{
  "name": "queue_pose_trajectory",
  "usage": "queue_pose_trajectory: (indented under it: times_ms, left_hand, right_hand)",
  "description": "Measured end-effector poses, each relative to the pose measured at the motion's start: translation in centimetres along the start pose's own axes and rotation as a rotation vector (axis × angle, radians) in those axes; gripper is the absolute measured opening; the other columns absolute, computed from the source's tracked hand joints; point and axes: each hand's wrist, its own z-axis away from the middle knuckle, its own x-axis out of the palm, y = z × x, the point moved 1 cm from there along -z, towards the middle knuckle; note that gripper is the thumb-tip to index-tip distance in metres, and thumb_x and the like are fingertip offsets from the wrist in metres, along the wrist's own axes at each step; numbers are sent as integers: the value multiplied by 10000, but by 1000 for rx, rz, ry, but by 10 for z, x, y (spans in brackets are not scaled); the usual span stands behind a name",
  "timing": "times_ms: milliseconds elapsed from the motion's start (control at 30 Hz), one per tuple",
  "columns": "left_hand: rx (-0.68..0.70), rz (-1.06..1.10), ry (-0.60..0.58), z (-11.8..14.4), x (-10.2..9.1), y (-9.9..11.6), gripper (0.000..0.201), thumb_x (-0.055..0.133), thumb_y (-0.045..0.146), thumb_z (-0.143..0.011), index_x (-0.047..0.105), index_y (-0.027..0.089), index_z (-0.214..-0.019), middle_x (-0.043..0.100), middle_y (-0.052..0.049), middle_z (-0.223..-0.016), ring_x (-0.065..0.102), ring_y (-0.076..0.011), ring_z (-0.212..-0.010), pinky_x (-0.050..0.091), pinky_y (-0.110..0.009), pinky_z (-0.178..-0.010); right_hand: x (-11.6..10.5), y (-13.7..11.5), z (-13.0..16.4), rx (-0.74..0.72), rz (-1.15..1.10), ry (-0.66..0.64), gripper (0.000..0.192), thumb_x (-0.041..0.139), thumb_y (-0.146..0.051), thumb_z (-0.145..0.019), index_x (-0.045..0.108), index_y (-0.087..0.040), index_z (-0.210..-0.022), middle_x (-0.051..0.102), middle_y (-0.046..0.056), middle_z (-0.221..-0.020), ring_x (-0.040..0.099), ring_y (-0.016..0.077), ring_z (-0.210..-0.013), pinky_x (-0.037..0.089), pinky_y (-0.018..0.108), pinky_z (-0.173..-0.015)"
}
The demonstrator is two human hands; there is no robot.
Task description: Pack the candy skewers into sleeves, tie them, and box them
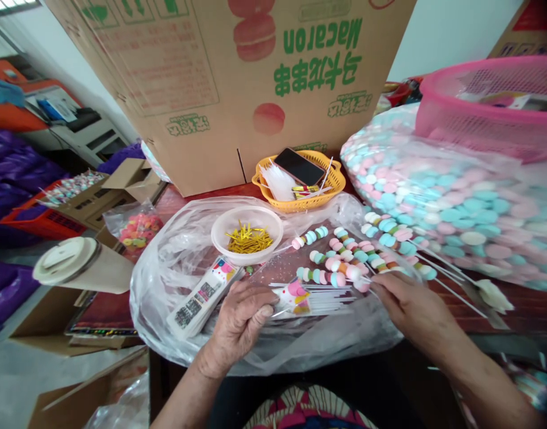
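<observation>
My left hand [244, 322] is closed, thumb against fingers, on a small clear plastic bag [295, 297] printed in pink and yellow. My right hand [401, 301] pinches the white stick of a candy skewer [316, 276], threaded with pink, blue and white discs. More candy skewers [345, 244] lie just beyond that hand, some overlapping. Loose white sticks [329, 301] are spread beneath the bag. To the left of my left hand rests a stack of printed bags [202, 301]. Gold twist ties [249, 239] fill a white bowl [220, 238] behind it.
A yellow basket [295, 205] holds a phone [300, 165] and white strips. Behind stands a large cardboard box [220, 131]. On the right, a bulging bag of candy discs [470, 208] supports a pink basket [438, 119]. A lidded cup [83, 265] is at the left table edge.
</observation>
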Motion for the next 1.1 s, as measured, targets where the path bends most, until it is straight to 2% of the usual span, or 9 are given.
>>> queue_pose_trajectory:
  times_ms: [167,267,400,567,700,800,967,1033,1100]
  left_hand:
    - [49,-37,-34,-3,1,-2,184,494,236,-943,636,217,-1058,740,-49,-936,667,-165,-826,468,-327,-781]
    - [47,-29,-37,-4,2,-1,191,502,218,-936,639,222,-1069,739,-45,-948,667,-164,-845,469,-326,-796]
    - [64,-23,-50,-7,2,0,201,499,223,-939,639,231,-1083,742,-49,-943,681,-170,-845,468,-330,-790]
    - [48,-5,-42,-9,3,1,214,498,228,-940,646,231,-1095,744,-54,-972,692,-174,-868,469,-330,-811]
    - [-17,7,-15,-5,-3,-1,233,486,223,-950,652,240,-1112,748,-63,-997,698,-182,-905,468,-353,-863]
    - [-19,-6,-57,-3,-5,-3,255,508,225,-942,645,256,-1155,741,-68,-1044,694,-187,-952,470,-355,-881]
    - [38,34,-64,-7,1,1,280,535,212,-930,631,269,-1186,751,-51,-1014,697,-184,-939,479,-351,-876]
    - [30,72,-56,-10,5,4,273,533,210,-931,637,259,-1178,753,-51,-999,699,-186,-928,487,-354,-868]
    - [-10,99,-53,-10,6,5,256,528,219,-935,653,242,-1157,752,-60,-1005,700,-194,-928,490,-361,-868]
  right_hand:
    - [-2,14,5,24,76,-104,217,448,-183,-875,646,-211,-792,672,67,-714,600,198,-596,404,297,-508]
    - [-17,15,4,10,-20,42,223,434,-228,-897,652,-215,-849,703,76,-846,659,218,-762,512,335,-666]
    - [-50,5,9,-46,-177,256,198,497,-272,-899,649,-231,-1020,720,62,-980,686,224,-892,552,356,-811]
    - [-59,-9,20,-271,-137,295,253,517,-160,-873,637,-250,-1076,731,56,-958,697,200,-858,570,306,-772]
    - [-51,3,28,-341,-31,236,283,476,-108,-855,655,-229,-1038,736,62,-911,698,200,-770,567,302,-681]
    - [-53,10,32,-264,-60,237,208,490,-160,-860,650,-225,-975,727,51,-835,684,199,-690,548,295,-601]
    - [-58,-18,19,215,-574,184,170,489,-324,-917,594,-219,-834,597,2,-641,563,144,-544,465,238,-478]
    - [-55,-36,10,249,-742,158,220,462,-328,-936,574,-213,-786,572,-1,-629,548,134,-549,446,229,-480]
    - [-52,-46,4,153,-756,135,205,455,-283,-939,576,-214,-789,588,-6,-646,561,126,-569,444,219,-501]
